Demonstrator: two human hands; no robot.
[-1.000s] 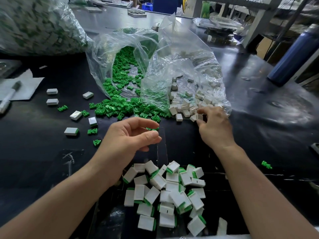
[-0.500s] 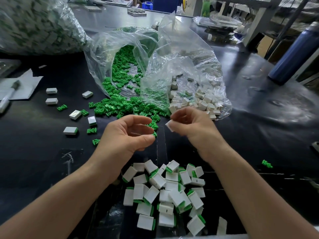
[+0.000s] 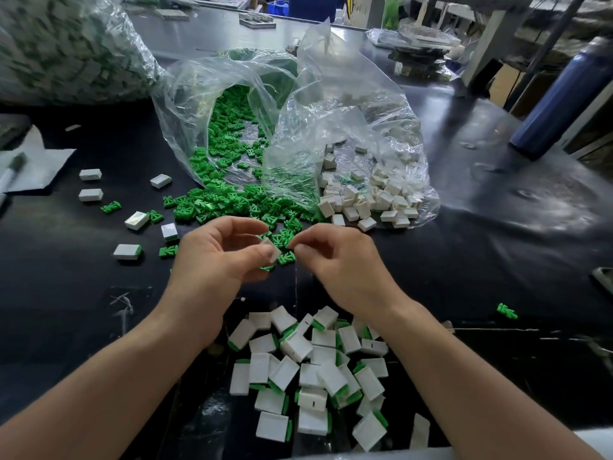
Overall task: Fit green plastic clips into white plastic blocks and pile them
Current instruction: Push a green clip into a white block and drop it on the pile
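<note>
Head view: closest to you, a pile of white rectangular plastic blocks fitted with green clips (image 3: 308,370) lies on the black table (image 3: 464,260). Past it, your left hand (image 3: 215,263) pinches one small white plastic block (image 3: 272,252) between thumb and forefinger, held above the table. Your right hand (image 3: 338,260) is just beside that block, fingers curled and tips drawn together; you cannot tell whether they pinch anything. Beyond, loose green plastic clips (image 3: 229,204) spill from a clear plastic bag (image 3: 185,104). To its right, a second clear bag (image 3: 348,94) holds bare white blocks (image 3: 365,200).
</note>
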